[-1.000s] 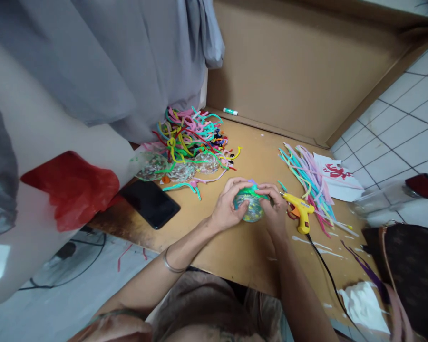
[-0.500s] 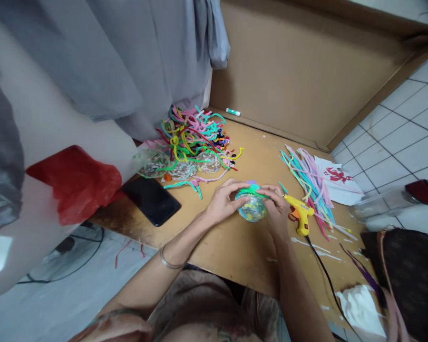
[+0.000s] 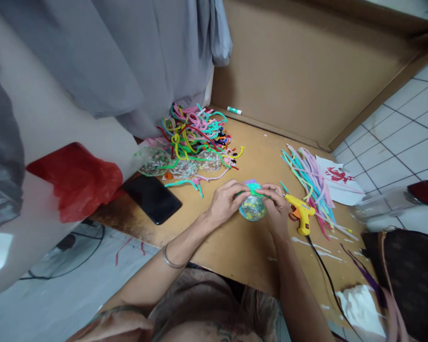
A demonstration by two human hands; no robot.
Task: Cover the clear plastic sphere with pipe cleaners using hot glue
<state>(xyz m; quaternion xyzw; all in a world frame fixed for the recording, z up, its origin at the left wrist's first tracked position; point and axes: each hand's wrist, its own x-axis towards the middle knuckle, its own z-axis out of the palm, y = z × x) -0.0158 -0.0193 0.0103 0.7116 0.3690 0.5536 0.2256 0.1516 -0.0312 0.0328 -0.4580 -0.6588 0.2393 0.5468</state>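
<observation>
In front of me on the table is a clear round ornament [image 3: 252, 210] with yellow and blue-green colouring. A green pipe cleaner [image 3: 256, 190] runs across its top, with a bit of purple behind it. My left hand [image 3: 227, 200] pinches the green piece from the left. From the other side, my right hand [image 3: 275, 202] has its thumb and fingers closed on the same piece. The fingertips partly cover where the piece meets the ornament. Just right of my right hand lies a yellow glue gun [image 3: 301, 214].
Tangled pipe cleaners [image 3: 196, 128] and several clear round ornaments [image 3: 209, 160] lie at the back left, near a black phone [image 3: 153, 198]. Straight pipe cleaners [image 3: 308, 173] lie at right beside a printed paper [image 3: 342, 187]. A brown bag [image 3: 410, 275] and white tissue [image 3: 362, 308] are front right.
My left hand's fingers have shifted from the ornament's side up to the green pipe cleaner, uncovering more of the ornament. The right hand stays nearly in place.
</observation>
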